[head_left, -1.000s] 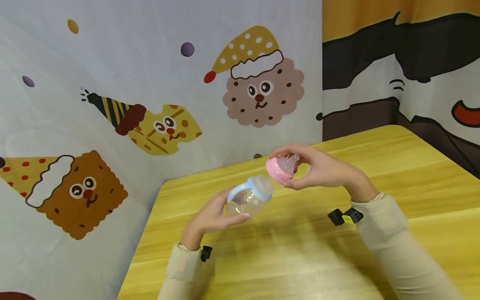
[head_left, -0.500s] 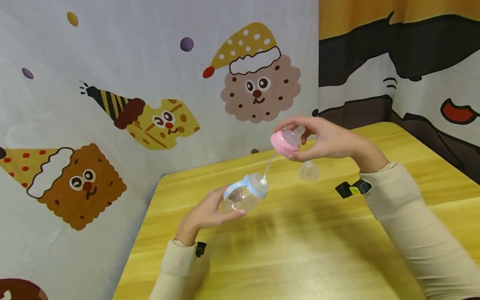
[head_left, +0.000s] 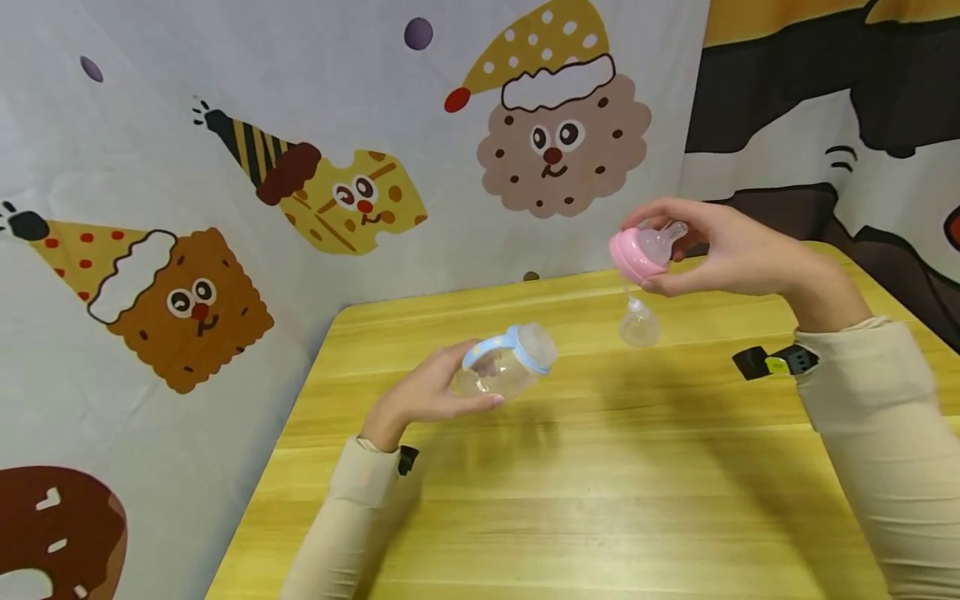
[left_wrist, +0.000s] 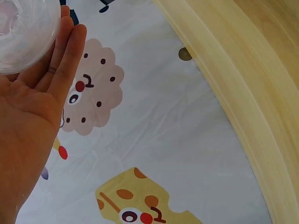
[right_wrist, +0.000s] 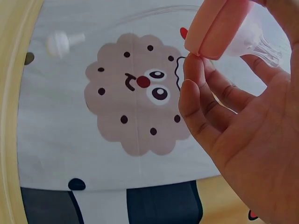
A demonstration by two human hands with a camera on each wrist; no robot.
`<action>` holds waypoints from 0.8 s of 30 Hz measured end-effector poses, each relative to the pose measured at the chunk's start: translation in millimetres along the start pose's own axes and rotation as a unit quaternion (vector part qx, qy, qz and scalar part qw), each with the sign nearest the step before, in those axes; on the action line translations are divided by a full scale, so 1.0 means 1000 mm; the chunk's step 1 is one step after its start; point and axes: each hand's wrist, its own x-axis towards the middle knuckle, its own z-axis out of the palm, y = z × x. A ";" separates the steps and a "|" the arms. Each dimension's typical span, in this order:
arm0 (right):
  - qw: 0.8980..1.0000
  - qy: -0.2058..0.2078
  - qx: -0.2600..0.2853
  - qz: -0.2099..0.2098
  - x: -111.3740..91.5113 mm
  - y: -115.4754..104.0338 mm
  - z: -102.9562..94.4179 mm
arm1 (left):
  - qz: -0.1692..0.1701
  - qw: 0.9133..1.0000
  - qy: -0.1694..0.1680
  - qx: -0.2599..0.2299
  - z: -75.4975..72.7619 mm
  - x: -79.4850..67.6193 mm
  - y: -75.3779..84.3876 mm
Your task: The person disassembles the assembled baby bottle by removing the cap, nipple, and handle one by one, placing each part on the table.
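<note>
My left hand [head_left: 423, 390] grips a clear baby bottle [head_left: 498, 379] with a pale blue handle collar, tilted with its uncapped mouth to the upper right. The left wrist view catches only part of the bottle [left_wrist: 28, 44] beside the palm. To the right, my right hand [head_left: 731, 250] holds the bottle's pink screw ring [head_left: 634, 257] between thumb and fingers, its clear nipple [head_left: 662, 242] pointing away from the bottle. A thin straw [right_wrist: 140, 16] trails from the ring, ending in a white weight [right_wrist: 58, 45]. Bottle and ring are apart, both above the table.
A clear dome cap [head_left: 639, 331] stands on the wooden table [head_left: 562, 517], below the right hand and partly behind the straw's weight. A printed cloth [head_left: 420, 275] with cartoon food hangs along the table's back and left edges.
The right hand has lifted the pink ring up and right, drawing the straw completely out of the bottle. The left hand keeps its grip on the bottle. The head view has shifted.
</note>
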 end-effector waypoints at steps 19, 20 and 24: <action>0.999 -0.003 -0.019 -0.048 -0.012 -0.003 0.005 | 0.011 1.000 -0.004 -0.010 -0.002 0.001 0.006; 0.999 -0.006 -0.017 -0.046 -0.012 -0.002 0.007 | 0.009 1.000 -0.003 -0.009 -0.002 0.000 0.007; 0.999 -0.017 -0.004 -0.037 -0.012 0.005 0.015 | 0.007 1.000 0.000 -0.003 -0.004 -0.003 0.008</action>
